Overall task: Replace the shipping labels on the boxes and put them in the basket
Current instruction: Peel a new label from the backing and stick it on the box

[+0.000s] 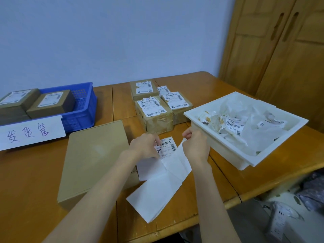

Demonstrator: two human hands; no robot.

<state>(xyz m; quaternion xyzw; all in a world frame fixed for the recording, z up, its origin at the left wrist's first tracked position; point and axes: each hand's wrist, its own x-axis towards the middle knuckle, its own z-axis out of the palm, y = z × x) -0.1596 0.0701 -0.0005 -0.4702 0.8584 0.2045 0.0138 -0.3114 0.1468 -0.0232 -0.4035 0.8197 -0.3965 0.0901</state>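
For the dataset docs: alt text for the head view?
Left hand and right hand peel a shipping label from its white backing sheet over a wooden table; a blue basket sits left, labelled boxes behind, a white bin right.

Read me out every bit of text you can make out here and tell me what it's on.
"发货筐": handwritten on the paper sign on the blue basket.
"V05 220": on the label held by the left hand and right hand; earlier digits unclear.
"V05 220": on a scrap in the white bin.
Box labels: too small to read.
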